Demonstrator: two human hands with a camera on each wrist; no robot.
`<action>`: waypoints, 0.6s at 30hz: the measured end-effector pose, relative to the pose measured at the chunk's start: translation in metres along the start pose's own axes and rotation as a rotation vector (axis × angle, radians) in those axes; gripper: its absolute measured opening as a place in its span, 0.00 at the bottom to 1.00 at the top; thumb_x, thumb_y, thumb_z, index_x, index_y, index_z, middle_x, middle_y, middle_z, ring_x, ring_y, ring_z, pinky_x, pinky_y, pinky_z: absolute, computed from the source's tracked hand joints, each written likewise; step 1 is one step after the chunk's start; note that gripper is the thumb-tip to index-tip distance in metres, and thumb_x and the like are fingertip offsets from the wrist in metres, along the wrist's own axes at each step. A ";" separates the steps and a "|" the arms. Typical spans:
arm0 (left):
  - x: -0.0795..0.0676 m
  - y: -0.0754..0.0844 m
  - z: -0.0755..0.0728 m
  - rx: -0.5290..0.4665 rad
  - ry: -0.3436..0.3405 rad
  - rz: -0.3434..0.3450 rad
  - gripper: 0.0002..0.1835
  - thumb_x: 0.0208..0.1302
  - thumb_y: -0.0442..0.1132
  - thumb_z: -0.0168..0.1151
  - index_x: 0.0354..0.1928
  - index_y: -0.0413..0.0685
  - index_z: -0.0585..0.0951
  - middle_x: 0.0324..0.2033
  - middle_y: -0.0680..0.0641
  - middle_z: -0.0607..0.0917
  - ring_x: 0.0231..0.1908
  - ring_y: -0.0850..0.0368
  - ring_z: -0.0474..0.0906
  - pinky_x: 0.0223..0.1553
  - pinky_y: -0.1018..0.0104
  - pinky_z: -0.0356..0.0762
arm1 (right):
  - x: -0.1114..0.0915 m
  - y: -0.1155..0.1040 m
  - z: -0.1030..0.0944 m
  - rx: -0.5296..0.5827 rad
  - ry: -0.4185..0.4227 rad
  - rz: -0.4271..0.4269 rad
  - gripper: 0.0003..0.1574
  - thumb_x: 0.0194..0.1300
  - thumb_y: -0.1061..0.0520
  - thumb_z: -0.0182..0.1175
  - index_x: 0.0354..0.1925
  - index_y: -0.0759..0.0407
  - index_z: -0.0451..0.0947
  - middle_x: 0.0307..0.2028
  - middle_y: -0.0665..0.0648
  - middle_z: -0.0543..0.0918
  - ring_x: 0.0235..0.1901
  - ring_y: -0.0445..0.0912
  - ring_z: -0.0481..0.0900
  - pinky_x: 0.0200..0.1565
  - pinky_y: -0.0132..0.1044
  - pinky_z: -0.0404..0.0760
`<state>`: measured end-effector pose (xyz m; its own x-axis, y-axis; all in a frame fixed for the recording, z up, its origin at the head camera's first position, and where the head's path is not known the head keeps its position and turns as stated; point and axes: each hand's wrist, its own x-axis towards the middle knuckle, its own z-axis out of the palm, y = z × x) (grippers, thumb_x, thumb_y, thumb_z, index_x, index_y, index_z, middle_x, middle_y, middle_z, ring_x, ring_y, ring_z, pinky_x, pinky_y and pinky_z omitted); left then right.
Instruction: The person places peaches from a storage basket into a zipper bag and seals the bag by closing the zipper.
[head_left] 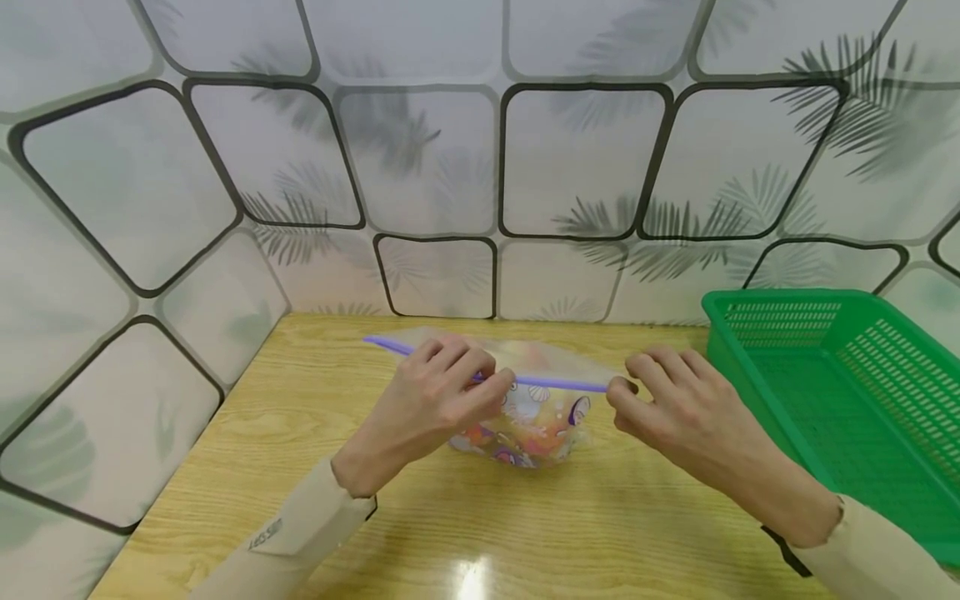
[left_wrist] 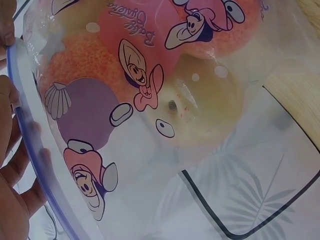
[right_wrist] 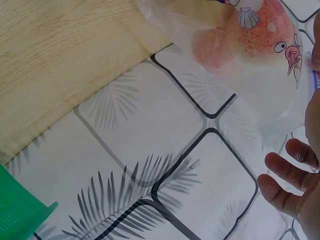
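Note:
A clear zip-top bag (head_left: 525, 429), printed with cartoon oysters and shells, stands on the table with its purple zip strip (head_left: 558, 384) on top. My left hand (head_left: 438, 392) pinches the strip near its middle, thumb pointing right. At the strip's right end, my right hand (head_left: 678, 404) pinches the edge between thumb and bent forefinger. Inside the bag, the left wrist view shows a pale yellow round fruit (left_wrist: 210, 112) and orange-red round pieces (left_wrist: 75, 62), partly covered by the print. Whether the zip is sealed along its length cannot be made out.
A green plastic basket (head_left: 772, 400) with slotted walls stands at the right, beside my right forearm. The wood-grain table (head_left: 300, 433) meets a patterned cloth wall (head_left: 427, 275) at the back and left.

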<state>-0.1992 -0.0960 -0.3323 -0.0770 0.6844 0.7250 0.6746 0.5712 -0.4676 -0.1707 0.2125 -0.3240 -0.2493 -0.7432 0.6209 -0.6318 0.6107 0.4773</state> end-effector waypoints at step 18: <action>-0.003 -0.003 -0.004 -0.014 -0.014 -0.026 0.06 0.77 0.43 0.56 0.40 0.53 0.78 0.33 0.52 0.80 0.37 0.54 0.81 0.37 0.62 0.81 | 0.000 -0.001 -0.003 -0.009 -0.029 0.023 0.23 0.84 0.52 0.35 0.34 0.60 0.68 0.33 0.58 0.73 0.34 0.55 0.75 0.29 0.46 0.72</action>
<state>-0.1981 -0.1013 -0.3313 -0.1048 0.6762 0.7292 0.6828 0.5820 -0.4416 -0.1683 0.2131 -0.3230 -0.2852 -0.7366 0.6133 -0.6188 0.6301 0.4690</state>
